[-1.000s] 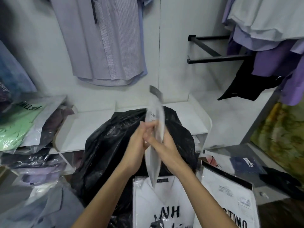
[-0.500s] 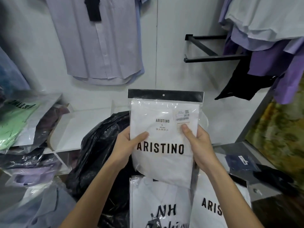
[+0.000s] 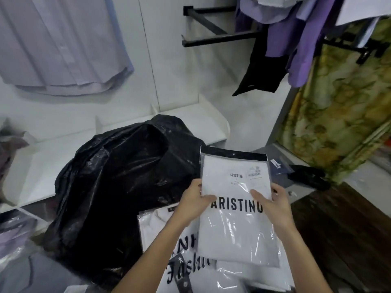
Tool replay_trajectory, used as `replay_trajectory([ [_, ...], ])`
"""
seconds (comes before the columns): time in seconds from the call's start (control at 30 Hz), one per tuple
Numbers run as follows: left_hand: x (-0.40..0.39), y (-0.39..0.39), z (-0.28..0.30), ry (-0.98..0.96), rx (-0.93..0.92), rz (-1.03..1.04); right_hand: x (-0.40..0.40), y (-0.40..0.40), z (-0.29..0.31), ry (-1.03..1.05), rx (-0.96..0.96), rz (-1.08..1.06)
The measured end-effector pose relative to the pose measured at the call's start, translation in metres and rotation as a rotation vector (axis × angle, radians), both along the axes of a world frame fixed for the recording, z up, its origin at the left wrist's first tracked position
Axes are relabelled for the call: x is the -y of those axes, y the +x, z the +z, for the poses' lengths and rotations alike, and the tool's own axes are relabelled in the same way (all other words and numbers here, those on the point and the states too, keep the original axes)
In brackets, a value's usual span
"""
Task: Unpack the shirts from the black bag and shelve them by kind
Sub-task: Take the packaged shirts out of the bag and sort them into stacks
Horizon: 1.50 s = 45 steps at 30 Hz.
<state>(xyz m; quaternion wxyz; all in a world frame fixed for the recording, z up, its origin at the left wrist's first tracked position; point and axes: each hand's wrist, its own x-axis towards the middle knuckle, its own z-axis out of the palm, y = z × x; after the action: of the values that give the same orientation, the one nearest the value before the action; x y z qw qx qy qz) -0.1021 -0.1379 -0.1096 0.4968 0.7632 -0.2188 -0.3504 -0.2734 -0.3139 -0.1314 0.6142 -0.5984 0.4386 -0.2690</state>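
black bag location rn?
Head view, left of centre: the black bag sits against the white shelf, just left of the packaged shirt held in both hands.

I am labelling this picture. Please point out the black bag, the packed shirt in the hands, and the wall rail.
black bag (image 3: 118, 176), head view, on its crumpled front.
packed shirt (image 3: 234, 227), head view, on the clear wrap below the lettering.
wall rail (image 3: 220, 38), head view, on the lower bar.

Dim, even light; glare on plastic wrap (image 3: 243, 225); blurred, warped edges
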Motion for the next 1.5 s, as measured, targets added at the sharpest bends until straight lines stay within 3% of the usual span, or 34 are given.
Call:
replay_trajectory([
  [0.1,0.022,-0.017,-0.031,0.112,0.084,-0.128,0.019,-0.027,-0.034,0.017,-0.138,-0.031],
  [0.23,0.037,-0.029,-0.069,0.345,0.346,-0.263,0.02,-0.044,-0.066,0.009,-0.292,-0.066],
  [0.43,0.048,-0.031,-0.077,0.358,0.372,-0.333,0.026,-0.05,-0.074,-0.117,-0.461,-0.09],
  [0.53,0.053,-0.036,-0.075,0.393,0.383,-0.359,0.023,-0.053,-0.073,0.205,-0.327,-0.143],
  [0.67,0.058,-0.05,-0.077,0.428,0.272,-0.369,0.028,-0.06,-0.068,0.489,-0.185,0.007],
  [0.9,0.073,-0.06,-0.082,0.415,0.197,-0.201,0.055,-0.067,-0.065,0.536,-0.242,0.17],
  [1.13,0.093,-0.05,-0.079,0.282,-0.353,0.104,0.06,-0.057,-0.063,0.643,-0.225,0.193],
  [1.37,0.106,-0.036,-0.091,0.282,-0.404,0.209,0.058,-0.062,-0.074,0.601,-0.129,0.187],
  [1.5,0.103,-0.029,-0.083,0.252,-0.536,0.235,0.067,-0.07,-0.078,0.594,-0.1,0.166],
])
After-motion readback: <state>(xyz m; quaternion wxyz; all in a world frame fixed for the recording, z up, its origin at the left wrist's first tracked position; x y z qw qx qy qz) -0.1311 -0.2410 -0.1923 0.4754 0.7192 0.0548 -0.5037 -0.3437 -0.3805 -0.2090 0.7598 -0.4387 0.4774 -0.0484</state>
